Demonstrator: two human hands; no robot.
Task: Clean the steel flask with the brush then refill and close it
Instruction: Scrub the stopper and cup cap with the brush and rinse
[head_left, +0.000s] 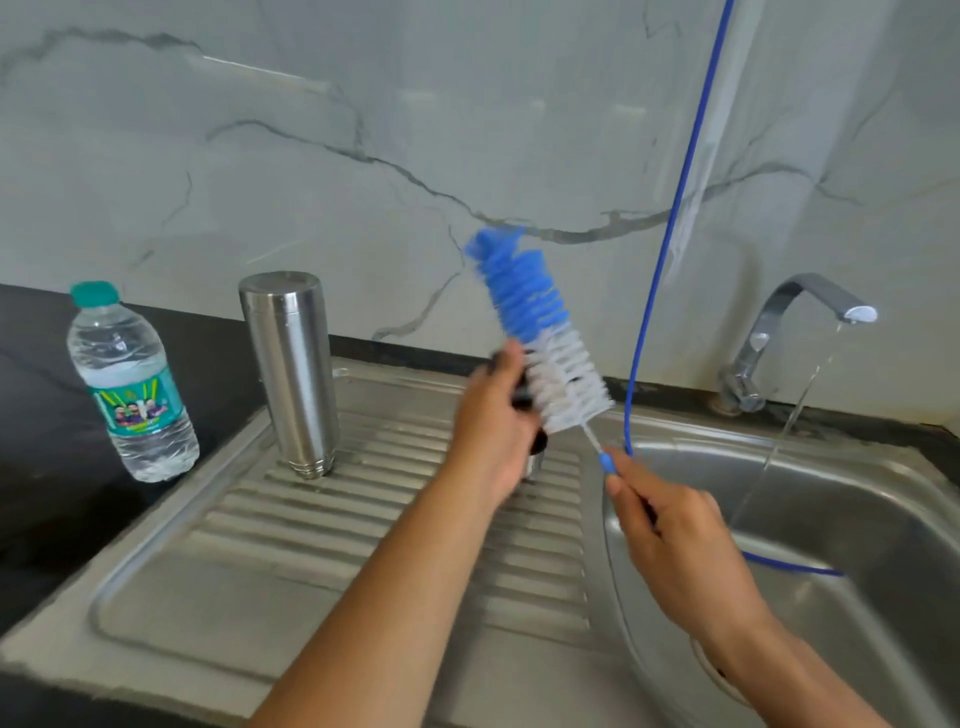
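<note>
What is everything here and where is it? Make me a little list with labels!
flask: steel flask standing on the ribbed drainboard
brush: blue and white bottle brush, bristles up
right hand: right hand holds the brush handle
left hand: left hand holds a small dark thing, blurred, maybe the flask's lid
water bottle: plastic water bottle with green cap, on the dark counter, left of the flask
tap: tap running into the sink

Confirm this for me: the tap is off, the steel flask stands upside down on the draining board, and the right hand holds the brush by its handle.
One thing is wrong: the tap is running, with a thin stream falling into the sink, as the head view shows. The steel flask does stand upside down on the draining board, and the right hand holds the brush by its handle.
</note>
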